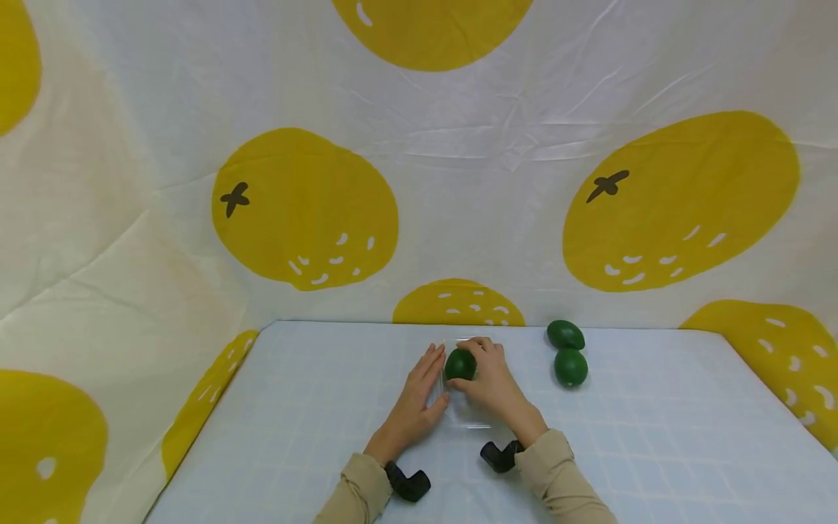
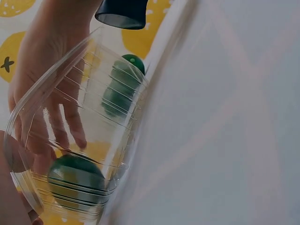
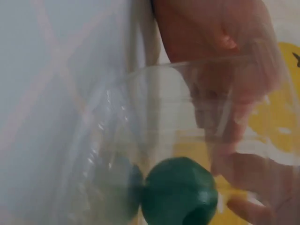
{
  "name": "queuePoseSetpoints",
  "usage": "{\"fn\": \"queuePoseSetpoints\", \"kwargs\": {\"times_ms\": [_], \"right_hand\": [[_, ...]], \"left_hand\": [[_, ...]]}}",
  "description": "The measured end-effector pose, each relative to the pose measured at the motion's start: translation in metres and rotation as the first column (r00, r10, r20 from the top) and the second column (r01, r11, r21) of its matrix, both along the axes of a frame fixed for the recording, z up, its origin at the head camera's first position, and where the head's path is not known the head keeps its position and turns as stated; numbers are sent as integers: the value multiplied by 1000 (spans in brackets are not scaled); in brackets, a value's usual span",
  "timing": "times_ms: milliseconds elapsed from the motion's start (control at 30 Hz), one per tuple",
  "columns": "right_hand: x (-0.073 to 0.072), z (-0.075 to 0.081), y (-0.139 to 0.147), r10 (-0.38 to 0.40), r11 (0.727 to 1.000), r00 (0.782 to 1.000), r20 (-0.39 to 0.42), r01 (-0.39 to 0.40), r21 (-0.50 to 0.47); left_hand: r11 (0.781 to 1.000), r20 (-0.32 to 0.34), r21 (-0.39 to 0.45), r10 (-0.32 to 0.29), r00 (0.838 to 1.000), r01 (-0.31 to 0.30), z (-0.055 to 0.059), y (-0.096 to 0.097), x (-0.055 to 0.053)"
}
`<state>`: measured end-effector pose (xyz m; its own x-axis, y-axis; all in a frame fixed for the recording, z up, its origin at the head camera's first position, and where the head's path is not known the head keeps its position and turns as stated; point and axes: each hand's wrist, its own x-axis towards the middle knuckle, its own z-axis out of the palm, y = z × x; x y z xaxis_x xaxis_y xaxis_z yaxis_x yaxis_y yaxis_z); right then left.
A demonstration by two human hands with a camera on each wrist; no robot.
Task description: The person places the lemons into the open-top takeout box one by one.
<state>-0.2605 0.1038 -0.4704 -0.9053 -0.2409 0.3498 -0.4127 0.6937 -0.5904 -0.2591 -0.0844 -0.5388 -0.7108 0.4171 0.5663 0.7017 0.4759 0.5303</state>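
In the head view my right hand (image 1: pixel 494 382) curls its thumb and fingers round a dark green lime (image 1: pixel 460 364) inside a clear plastic box (image 1: pixel 470 418). Straight fingers of my left hand (image 1: pixel 415 397) lie along the box's left side, the thumb by its near part. Through the ribbed box wall (image 2: pixel 110 136), the left wrist view shows the lime (image 2: pixel 77 183) low in the box, right fingertips at it. Dimly in the right wrist view, the lime (image 3: pixel 180 192) sits behind the plastic, with the left hand (image 3: pixel 215 42) across the box.
Two more green limes, one (image 1: pixel 566 335) behind the other (image 1: pixel 571 368), rest on the table right of the box. A pale checked cloth covers the table (image 1: pixel 288 422). Behind it hangs a white curtain (image 1: pixel 471 204) with yellow fruit prints. Black cameras (image 1: pixel 409 484) are worn on both wrists.
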Motion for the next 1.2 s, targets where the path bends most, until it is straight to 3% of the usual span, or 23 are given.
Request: {"fn": "queuePoseSetpoints", "kwargs": {"times_ms": [300, 600, 800, 1200], "right_hand": [[3, 18, 33, 13, 997, 999, -34, -15, -71], [8, 33, 91, -122, 979, 992, -38, 114, -171], [14, 21, 126, -206, 949, 978, -30, 193, -251], [14, -19, 163, -302, 889, 951, 71, 308, -340]], "left_hand": [[1000, -3, 12, -5, 1000, 5, 0, 0, 0], [1000, 43, -7, -1, 999, 1, 3, -1, 2], [1000, 73, -14, 8, 997, -7, 2, -1, 3], [1000, 26, 4, -2, 1000, 2, 3, 1, 2]]}}
